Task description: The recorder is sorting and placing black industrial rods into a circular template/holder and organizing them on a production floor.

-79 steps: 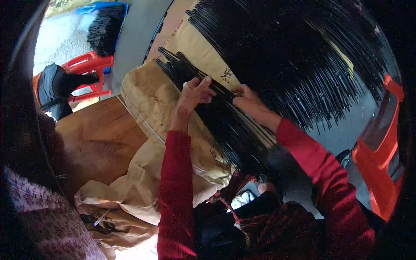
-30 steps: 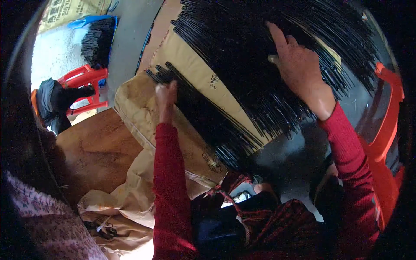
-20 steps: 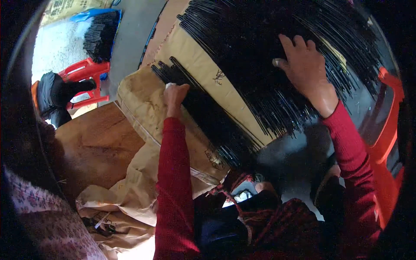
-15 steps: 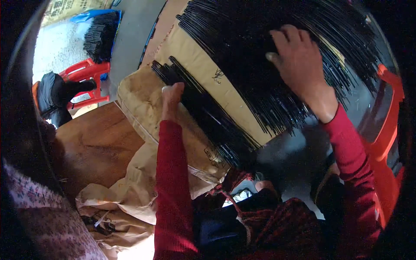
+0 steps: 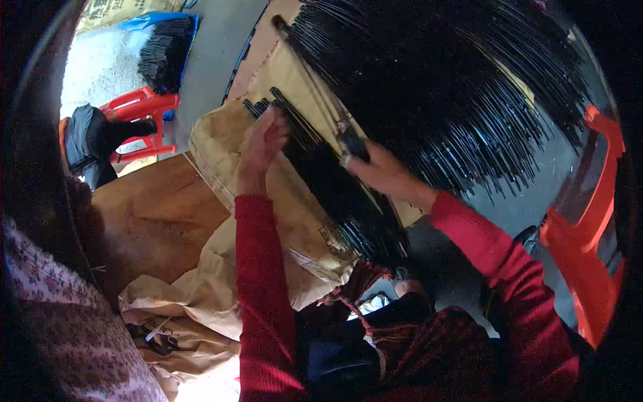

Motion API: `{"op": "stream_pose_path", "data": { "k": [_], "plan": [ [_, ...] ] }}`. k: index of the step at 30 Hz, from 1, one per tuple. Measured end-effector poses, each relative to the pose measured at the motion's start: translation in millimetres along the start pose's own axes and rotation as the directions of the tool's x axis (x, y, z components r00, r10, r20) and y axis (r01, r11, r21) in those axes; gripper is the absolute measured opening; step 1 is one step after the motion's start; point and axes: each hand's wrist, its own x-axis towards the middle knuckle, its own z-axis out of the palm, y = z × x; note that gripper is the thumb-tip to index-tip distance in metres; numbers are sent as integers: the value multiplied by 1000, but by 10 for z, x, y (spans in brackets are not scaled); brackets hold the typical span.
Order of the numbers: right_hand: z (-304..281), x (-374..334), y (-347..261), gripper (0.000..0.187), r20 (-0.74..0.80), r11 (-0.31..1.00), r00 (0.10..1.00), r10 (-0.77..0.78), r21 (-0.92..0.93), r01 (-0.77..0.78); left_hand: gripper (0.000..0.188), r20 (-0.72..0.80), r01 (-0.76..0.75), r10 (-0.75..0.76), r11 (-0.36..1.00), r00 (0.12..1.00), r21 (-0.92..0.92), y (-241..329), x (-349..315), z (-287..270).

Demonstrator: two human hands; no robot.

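My right hand is closed around a few thin black rods, which slant up and left over the tan sack. Their far ends are blurred. At the upper end of a smaller bundle of black rods is my left hand, its fingers bent and smeared by motion. I cannot make out whether it grips anything. The small bundle lies on a brown paper sack. To the right, a large heap of similar black rods covers much of a tan sack.
A red plastic chair stands at the right edge. At far left are another red chair with dark cloth on it and more black rods on blue sheeting. A brown board and crumpled paper sacking lie at lower left.
My right hand has moved left and down from the large heap, bringing a few rods over toward the small bundle. The left hand has turned and shifted slightly at the bundle's upper end.
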Motion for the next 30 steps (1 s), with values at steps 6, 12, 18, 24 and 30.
{"op": "stream_pose_path", "data": {
  "k": [6,12,18,24,30],
  "plan": [
    [-180,-67,-93,41,-30,999,1000,-4,50,6,40,-366,297,111,394,924,870,-628,227,-717],
    [-214,-18,-56,45,36,988,989,142,47,-144,43,-46,64,223,-75,974,995,-892,500,-1291],
    [-141,90,-25,53,96,977,975,200,50,-206,42,401,-405,282,-47,872,913,-306,20,-857],
    [44,169,-106,55,164,990,985,57,119,-77,39,16,-1,-15,702,1000,712,167,-58,-36],
    [-103,157,-180,51,208,963,965,159,184,-198,17,62,-47,23,904,998,425,237,-67,490]
  ]
}}
